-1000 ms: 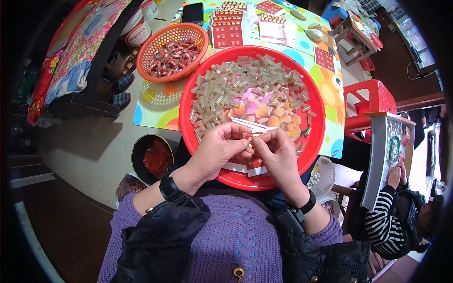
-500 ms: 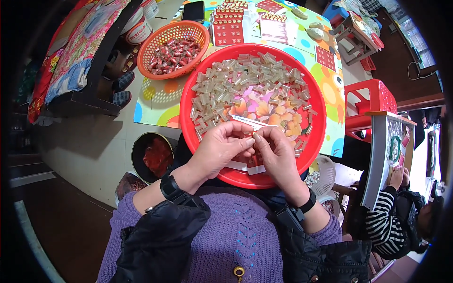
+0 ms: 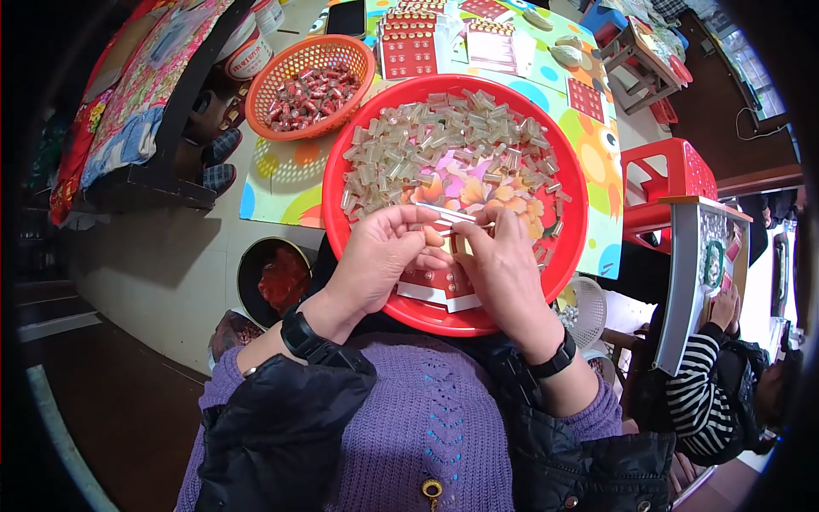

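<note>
Both hands are over a round red plastic tray (image 3: 573, 230) heaped with short clear plastic tubes (image 3: 384, 162). My left hand (image 3: 384, 256) has its fingers curled, thumb against fingertips; whatever they pinch is too small to make out. Beside it, my right hand (image 3: 503, 273) brings thumb and forefinger together at the right end of thin white strips (image 3: 444, 212), seemingly gripping one. Under my fingers, red printed cards (image 3: 426, 286) with white edges lie at the tray's near side, partly covered by the hands.
An orange basket (image 3: 368, 77) of red-and-silver small pieces stands at the far left. More red cards (image 3: 409, 55) and a phone (image 3: 346, 19) lie on the patterned table. At right are a red stool (image 3: 682, 171) and a person in striped sleeves (image 3: 695, 392) working at another table.
My hands have moved apart from their shared pinch on a small piece. The right fingers have shifted to the white strips, and more of the red cards shows.
</note>
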Demonstrator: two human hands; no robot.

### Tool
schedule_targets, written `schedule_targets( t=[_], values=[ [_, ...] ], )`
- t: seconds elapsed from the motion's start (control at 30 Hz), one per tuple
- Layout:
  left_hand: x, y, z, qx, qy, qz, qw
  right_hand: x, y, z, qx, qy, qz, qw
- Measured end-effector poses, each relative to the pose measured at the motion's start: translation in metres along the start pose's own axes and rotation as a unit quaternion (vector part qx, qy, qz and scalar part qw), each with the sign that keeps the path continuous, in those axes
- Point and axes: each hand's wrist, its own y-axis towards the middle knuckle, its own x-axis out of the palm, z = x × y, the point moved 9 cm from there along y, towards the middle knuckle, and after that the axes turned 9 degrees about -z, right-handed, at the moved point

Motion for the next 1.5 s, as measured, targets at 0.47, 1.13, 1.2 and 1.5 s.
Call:
schedule_targets(
  t=[0.47,1.13,1.2,1.5],
  values=[
    [0.002,0.001,0.143,0.233,0.491,0.054,0.838,-0.035,0.002,-0.007,-0.051,0.057,0.054,0.996],
    [0.019,-0.004,0.039,0.132,0.342,0.019,0.930,-0.005,-0.012,0.029,0.083,0.428,0.015,0.900],
    [0.021,-0.003,0.040,0.145,0.366,0.014,0.919,-0.013,-0.012,0.024,0.063,0.365,0.010,0.929],
    [0.017,-0.004,0.034,0.088,0.410,-0.031,0.907,-0.043,-0.013,0.006,-0.031,0.129,0.078,0.988]
  ],
)
